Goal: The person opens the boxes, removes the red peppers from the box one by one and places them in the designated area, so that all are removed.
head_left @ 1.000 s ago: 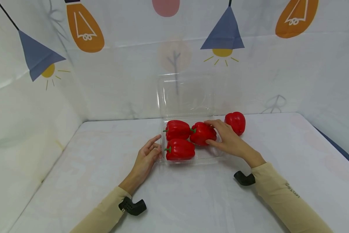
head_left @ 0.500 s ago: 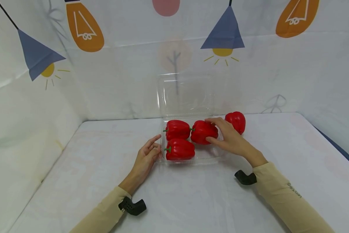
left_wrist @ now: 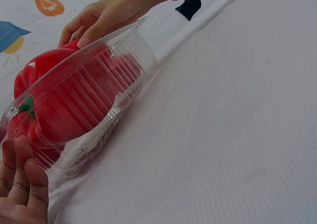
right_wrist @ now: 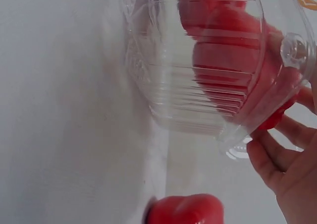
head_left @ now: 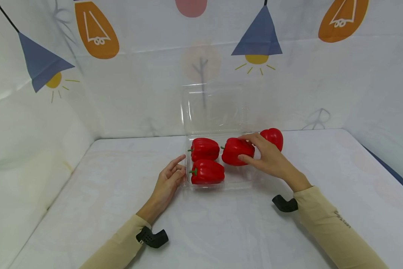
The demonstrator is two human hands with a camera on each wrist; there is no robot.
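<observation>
A clear plastic clamshell box [head_left: 238, 180] lies open, its lid [head_left: 218, 108] standing up at the back. Two red bell peppers, one at the back left [head_left: 205, 149] and one at the front left [head_left: 207, 172], lie in it with green stems pointing left. My right hand [head_left: 270, 158] holds another bell pepper [head_left: 236, 152] by its right end, thumb in front and fingers behind, over the box's back right part. At the box's left side, my left hand [head_left: 168, 183] rests with fingertips against the clear wall [left_wrist: 84, 100], fingers loosely bent.
Another red bell pepper [head_left: 273, 138] sits on the white-covered table [head_left: 215, 231] beyond my right hand, outside the box; the hand partly covers it. A white printed curtain [head_left: 137, 93] rises right behind the table's back edge.
My right hand has shifted slightly right and back with its bell pepper, widening the gap to the back left pepper. The left hand and the box have stayed put.
</observation>
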